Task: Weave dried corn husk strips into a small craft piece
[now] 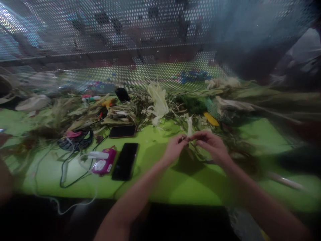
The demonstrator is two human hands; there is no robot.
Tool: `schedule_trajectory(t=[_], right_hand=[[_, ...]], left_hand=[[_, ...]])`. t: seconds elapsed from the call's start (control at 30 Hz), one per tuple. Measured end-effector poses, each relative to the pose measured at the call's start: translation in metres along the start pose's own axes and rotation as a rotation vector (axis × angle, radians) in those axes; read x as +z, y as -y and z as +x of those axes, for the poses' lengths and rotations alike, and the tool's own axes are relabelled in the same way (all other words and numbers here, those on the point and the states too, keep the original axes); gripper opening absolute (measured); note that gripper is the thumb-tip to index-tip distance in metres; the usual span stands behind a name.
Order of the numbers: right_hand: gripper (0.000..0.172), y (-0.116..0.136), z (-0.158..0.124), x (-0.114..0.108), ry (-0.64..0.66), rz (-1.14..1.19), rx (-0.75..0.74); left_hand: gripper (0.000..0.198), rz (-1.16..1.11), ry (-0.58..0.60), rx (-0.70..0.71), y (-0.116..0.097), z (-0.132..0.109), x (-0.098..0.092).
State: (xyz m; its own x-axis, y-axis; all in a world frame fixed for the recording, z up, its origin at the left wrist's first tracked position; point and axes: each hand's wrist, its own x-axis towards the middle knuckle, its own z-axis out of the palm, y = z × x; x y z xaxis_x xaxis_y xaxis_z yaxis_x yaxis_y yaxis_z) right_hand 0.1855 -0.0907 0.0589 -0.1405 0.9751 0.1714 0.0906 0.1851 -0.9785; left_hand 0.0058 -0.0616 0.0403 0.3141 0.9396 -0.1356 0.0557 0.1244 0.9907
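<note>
Both my hands meet over the green table (pixel 180 182) near its middle. My left hand (pixel 174 149) is pinched, fingertips touching a thin pale stem or leaf strip (pixel 190 129) that rises between the hands. My right hand (pixel 213 145) is curled with its fingers closed on the same strip from the right. What exactly sits inside the pinch is too small and blurred to make out. A heap of dried leaves and stalks (pixel 140 107) lies just beyond the hands.
Two dark phones (pixel 125 160) (pixel 122 131) lie left of my hands, beside a pink power bank (pixel 104 164) with white and black cables (pixel 72 167). A perforated metal screen (pixel 125 43) backs the table. A blurred arm (pixel 6 180) shows at the far left.
</note>
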Motion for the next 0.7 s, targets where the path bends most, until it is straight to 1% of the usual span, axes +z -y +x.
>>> schedule_trajectory(t=[0.1,0.17,0.23,0.3,0.37,0.47,0.6,0.67,0.7], right_hand=[[0.024,0.000,0.001,0.002,-0.082,-0.222,-0.068],[0.021,0.001,0.000,0.003,-0.112,-0.369,-0.121],[0.018,0.000,-0.001,0.005,-0.131,-0.451,-0.159],[0.016,-0.002,-0.002,0.006,-0.145,-0.481,-0.160],[0.016,-0.005,-0.002,0.008,-0.154,-0.473,-0.119],[0.017,-0.008,0.001,0.009,-0.149,-0.390,0.007],[0.020,-0.006,0.007,0.011,-0.104,-0.178,0.195],[0.021,-0.004,0.009,0.011,-0.100,-0.113,0.249],[0.022,-0.004,0.009,0.010,-0.120,-0.096,0.262]], left_hand=[[0.021,-0.040,-0.030,0.023,0.001,0.000,-0.001],[0.022,-0.071,-0.032,0.030,0.001,0.000,-0.001],[0.021,-0.097,-0.035,0.030,0.001,-0.001,0.000],[0.021,-0.105,-0.052,0.031,0.000,-0.002,0.001],[0.023,-0.107,-0.075,0.033,0.000,-0.002,0.001],[0.025,-0.108,-0.080,0.052,0.000,0.000,0.002],[0.025,-0.105,-0.049,0.066,0.000,0.001,0.002],[0.026,-0.105,-0.028,0.059,0.001,0.000,0.003],[0.027,-0.097,-0.014,0.055,0.002,0.000,0.003]])
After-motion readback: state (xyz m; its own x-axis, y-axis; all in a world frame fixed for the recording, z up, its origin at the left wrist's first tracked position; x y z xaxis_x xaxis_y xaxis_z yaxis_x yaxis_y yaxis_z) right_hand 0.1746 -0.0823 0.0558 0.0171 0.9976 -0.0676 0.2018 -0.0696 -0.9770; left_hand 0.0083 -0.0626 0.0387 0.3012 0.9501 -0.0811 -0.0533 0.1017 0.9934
